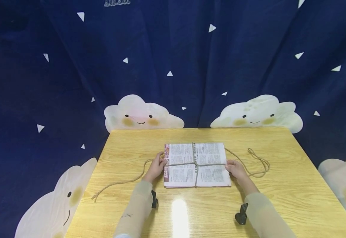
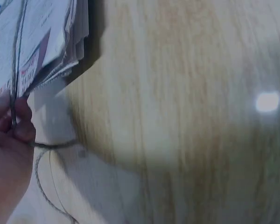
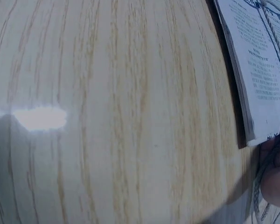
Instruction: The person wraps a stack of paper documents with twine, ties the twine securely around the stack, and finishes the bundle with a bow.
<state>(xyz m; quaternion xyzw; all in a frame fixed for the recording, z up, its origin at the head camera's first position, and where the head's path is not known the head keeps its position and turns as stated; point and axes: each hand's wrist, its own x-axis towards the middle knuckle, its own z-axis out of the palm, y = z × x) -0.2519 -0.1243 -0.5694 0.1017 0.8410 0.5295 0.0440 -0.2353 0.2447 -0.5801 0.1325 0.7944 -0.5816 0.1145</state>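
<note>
A flat stack of folded newspapers (image 1: 211,177) lies on the table, with a thin brown rope (image 1: 180,164) crossing over it both ways and meeting near the middle. At the stack's left edge my left hand (image 1: 156,168) pinches the rope between thumb and fingers, as the left wrist view shows up close. My right hand (image 1: 236,168) is at the opposite edge, its thumb and fingers holding the rope by the paper's side. In the right wrist view only part of this hand (image 3: 275,184) shows, with rope strands (image 3: 257,191) hanging beside it. The stack's underside is hidden.
One loose rope tail trails left over the wooden table (image 1: 291,185); the other loops to the right of the stack. A dark blue curtain (image 1: 173,49) with cloud shapes hangs behind the table. Small black wrist cameras (image 1: 241,214) sit below the forearms.
</note>
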